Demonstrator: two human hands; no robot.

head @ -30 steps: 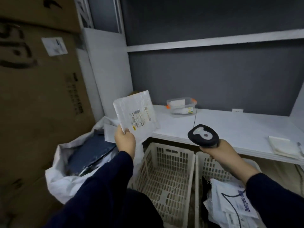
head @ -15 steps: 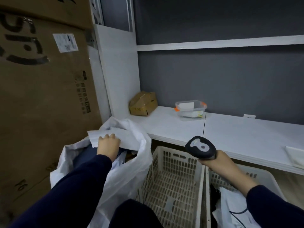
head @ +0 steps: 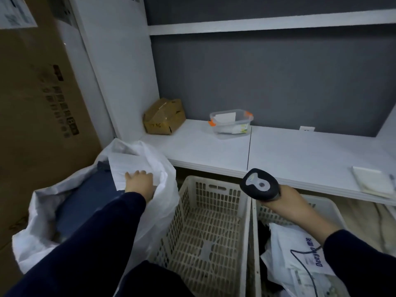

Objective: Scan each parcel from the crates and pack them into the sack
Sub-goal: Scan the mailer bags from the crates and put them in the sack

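Observation:
A white sack (head: 40, 236) stands open at the lower left with a dark blue parcel (head: 85, 202) inside it. My left hand (head: 139, 183) rests in the sack's mouth, fingers on a flat white parcel (head: 128, 166) that lies over the blue one. My right hand (head: 285, 202) grips a black barcode scanner (head: 259, 184) above the gap between two cream crates. The left crate (head: 205, 239) holds nothing I can see. The right crate (head: 325, 203) contains white parcels (head: 297, 254), one printed with blue lettering.
A white bench (head: 300, 153) runs behind the crates, carrying a crumpled cardboard box (head: 164, 116), a clear tub with orange clips (head: 231, 121) and a pale pad (head: 370, 181) at the right. A tall cardboard carton (head: 38, 103) walls off the left side.
My left hand carried the white parcel from in front of the scanner down into the sack, where it now lies. The scanner hand stayed nearly still.

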